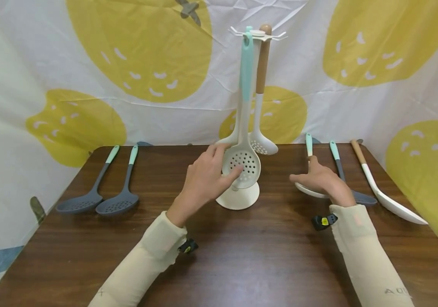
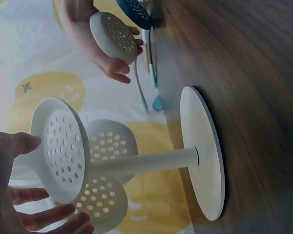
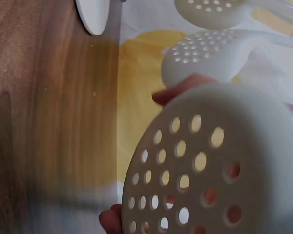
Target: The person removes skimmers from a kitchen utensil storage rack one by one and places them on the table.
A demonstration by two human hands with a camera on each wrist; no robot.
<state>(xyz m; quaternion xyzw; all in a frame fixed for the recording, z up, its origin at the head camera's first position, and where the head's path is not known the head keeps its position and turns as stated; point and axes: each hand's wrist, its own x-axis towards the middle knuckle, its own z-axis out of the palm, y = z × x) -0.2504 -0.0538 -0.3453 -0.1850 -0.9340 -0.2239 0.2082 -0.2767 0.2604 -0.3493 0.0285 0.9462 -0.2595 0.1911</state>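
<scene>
Left hand (image 1: 205,175) at the hanging white skimmer with mint handle (image 1: 244,115); thumb in front of the perforated head, fingers spread loosely about its edge, not clenched. That skimmer hangs handle-up from the white utensil stand (image 1: 238,201), head above the round base. Behind it on the same stand: skimmer with wooden handle (image 1: 263,68), plus another white utensil (image 1: 229,138), mostly hidden.

Right hand (image 1: 320,177) holds a second white skimmer (image 3: 244,136), also mint-handled, over the right part of the counter (image 1: 242,264); thumb and fingers curled round its perforated head, handle pointing toward the back.

Just beside it, right side: grey skimmer (image 1: 362,198) with mint handle, then white utensil with wooden handle (image 1: 399,209), both lying on the counter. Left side: two grey mint-handled skimmers, outer one (image 1: 100,183) and inner one (image 1: 127,183), heads near each other. White cloth (image 1: 157,123) with yellow fruit print behind.
</scene>
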